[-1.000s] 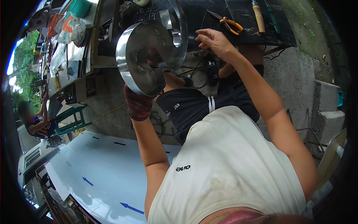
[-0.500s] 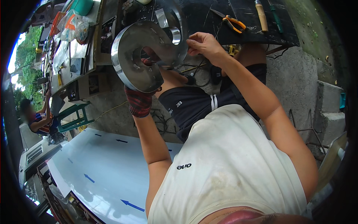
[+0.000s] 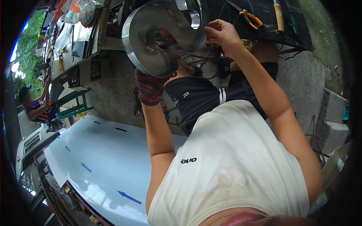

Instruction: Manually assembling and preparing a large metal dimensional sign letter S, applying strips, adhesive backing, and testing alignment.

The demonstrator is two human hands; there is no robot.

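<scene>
An S-shaped sheet-metal sign letter, with a dull grey face and a shiny bent side wall, is held up at the near edge of the black worktable. My left hand, in a red and black knit glove, grips it from below. Red glove fingers also show through the letter's lower opening. At the letter's right edge is my bare right hand, thumb and forefinger closed against the rim. Whether something small sits between those fingertips cannot be made out.
Orange-handled pliers, a wooden-handled tool and a green-handled screwdriver lie on the black table. Left are a cluttered bench, a green stool and another person. A pale sheet lies behind my left arm.
The whole view has shifted, so table, tools and letter appear farther right and higher. Both hands keep about the same places on the metal letter.
</scene>
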